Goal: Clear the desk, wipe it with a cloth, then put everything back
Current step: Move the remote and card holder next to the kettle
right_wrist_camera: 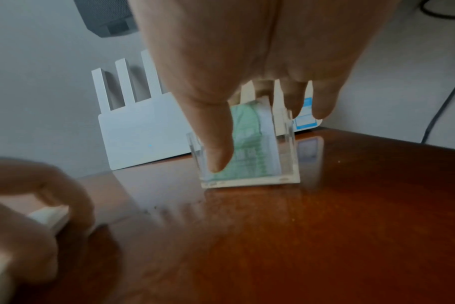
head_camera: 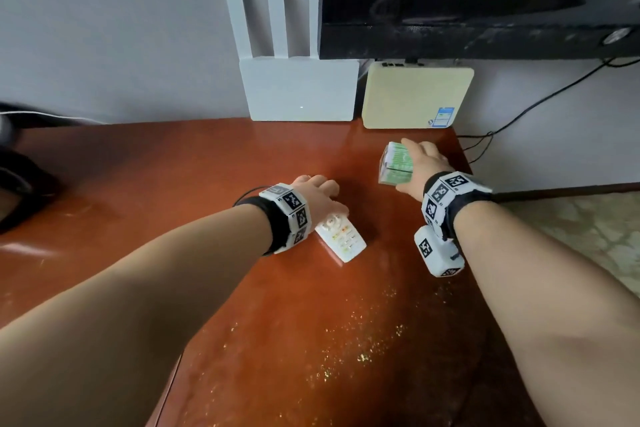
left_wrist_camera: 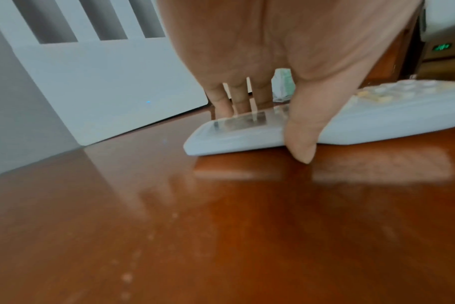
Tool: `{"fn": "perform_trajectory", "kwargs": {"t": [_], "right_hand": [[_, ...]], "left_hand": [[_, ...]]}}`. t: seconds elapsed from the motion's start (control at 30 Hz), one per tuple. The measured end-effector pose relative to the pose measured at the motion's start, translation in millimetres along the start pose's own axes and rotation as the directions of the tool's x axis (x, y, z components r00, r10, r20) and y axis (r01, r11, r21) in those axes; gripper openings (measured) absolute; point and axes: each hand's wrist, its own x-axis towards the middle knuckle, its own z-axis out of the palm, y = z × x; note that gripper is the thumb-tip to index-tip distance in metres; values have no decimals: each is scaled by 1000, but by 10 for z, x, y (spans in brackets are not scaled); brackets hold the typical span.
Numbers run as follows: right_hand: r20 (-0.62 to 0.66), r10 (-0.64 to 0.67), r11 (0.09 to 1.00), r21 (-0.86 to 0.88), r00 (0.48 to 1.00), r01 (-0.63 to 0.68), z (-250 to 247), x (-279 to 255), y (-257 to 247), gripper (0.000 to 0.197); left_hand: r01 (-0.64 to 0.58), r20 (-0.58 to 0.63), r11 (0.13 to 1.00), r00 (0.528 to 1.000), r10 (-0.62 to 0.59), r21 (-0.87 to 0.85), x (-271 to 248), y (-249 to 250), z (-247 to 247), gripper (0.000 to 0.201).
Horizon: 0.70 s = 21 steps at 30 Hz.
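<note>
On the head view, I saw my left hand (head_camera: 317,192) over the upper end of the white remote (head_camera: 341,236), which lay flat on the red-brown desk (head_camera: 173,184). My right hand (head_camera: 420,163) was closed around the clear box of green paper (head_camera: 396,163), near the far right corner. Behind them, a white router (head_camera: 299,90) and a cream box (head_camera: 417,97) leaned at the wall. Pale dust covered the near part of the desk.

From the left wrist view, the thumb (left_wrist_camera: 303,133) pressed one long side of the remote (left_wrist_camera: 247,131) and the fingers (left_wrist_camera: 222,102) reached down the other side. The remote seemed to touch the wood.

From the right wrist view, the thumb (right_wrist_camera: 217,144) lay on the near wall of the box (right_wrist_camera: 249,156) and the fingers (right_wrist_camera: 322,102) came over its back. Its base seemed to sit on the desk.

To do this step well, I judged I should squeeze firmly on the sides and lift both things straight up, because the plastic looked smooth.
</note>
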Motion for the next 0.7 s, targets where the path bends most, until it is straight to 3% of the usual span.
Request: {"fn": "perform_trajectory", "kwargs": {"t": [0.1, 0.17, 0.27, 0.37, 0.47, 0.5, 0.6, 0.7], "right_hand": [[-52, -12, 1000, -25, 999, 11, 81, 35, -22, 71], [-57, -17, 998, -55, 998, 14, 102, 48, -42, 67], [-45, -24, 991, -132, 999, 18, 81, 61, -68, 66], [-18, -19, 989, -144, 1000, 16, 59, 63, -90, 60], [9, -21, 993, -112, 1000, 22, 49, 47, -98, 58], [17, -26, 994, -109, 1000, 27, 46, 38, -96, 59], [24, -37, 994, -100, 999, 39, 34, 1, -100, 61], [6, -31, 997, -70, 1000, 31, 32, -59, -126, 57]], "left_hand": [[56, -63, 996, 996, -61, -74, 42, -160, -20, 48], [68, -23, 993, 997, -70, -93, 47, -244, -41, 52], [156, 5, 955, 987, -160, -253, 2, -308, -51, 55], [188, -51, 925, 975, -217, -330, -31, -283, -16, 40], [231, -41, 913, 965, -259, -336, -69, -260, 47, 14], [251, -24, 913, 962, -273, -322, -82, -260, 72, 15], [349, 39, 894, 935, -353, -283, -96, -249, 155, 65], [479, 120, 818, 876, -467, -318, -143, -201, 126, 79]]}}
